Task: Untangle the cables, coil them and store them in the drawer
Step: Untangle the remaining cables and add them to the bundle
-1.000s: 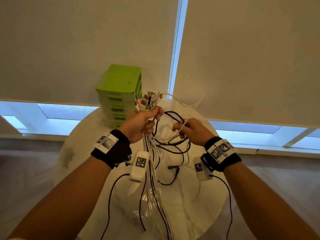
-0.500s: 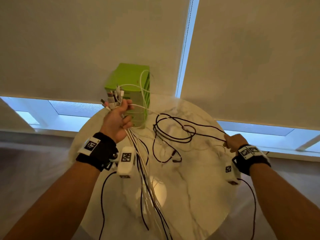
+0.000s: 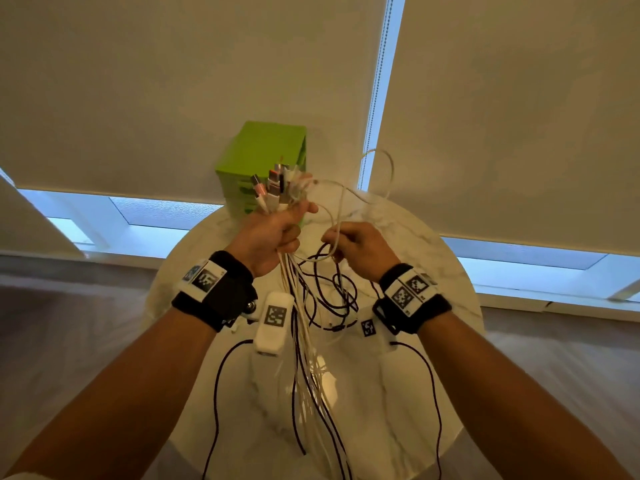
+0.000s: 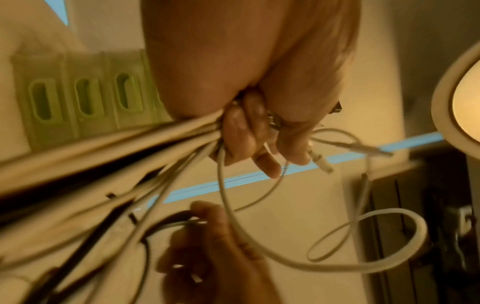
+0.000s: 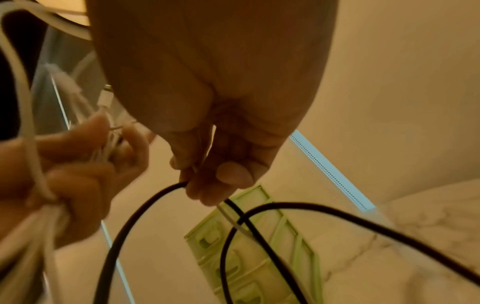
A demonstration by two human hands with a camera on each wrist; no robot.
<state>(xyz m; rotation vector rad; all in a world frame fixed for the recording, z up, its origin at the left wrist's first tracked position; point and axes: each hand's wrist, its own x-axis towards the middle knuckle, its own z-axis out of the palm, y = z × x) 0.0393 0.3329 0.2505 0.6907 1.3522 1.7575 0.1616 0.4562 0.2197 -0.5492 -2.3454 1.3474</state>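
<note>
The cables (image 3: 304,341) hung in one tangled bunch above the middle of the round marble table (image 3: 433,393), their plug ends gathered upright in the left hand (image 3: 266,240), whose fingers were curled tight round the bunch, probably so each strand could be drawn out from a fixed anchor. The right hand (image 3: 360,251) pinched a black cable (image 5: 145,205) together with a thin white one, likely separating them from the rest. The strands were too snarled to count exactly; several white and at least two black showed. One green drawer unit (image 3: 263,157) stood at the table's far edge, its drawers closed.
</note>
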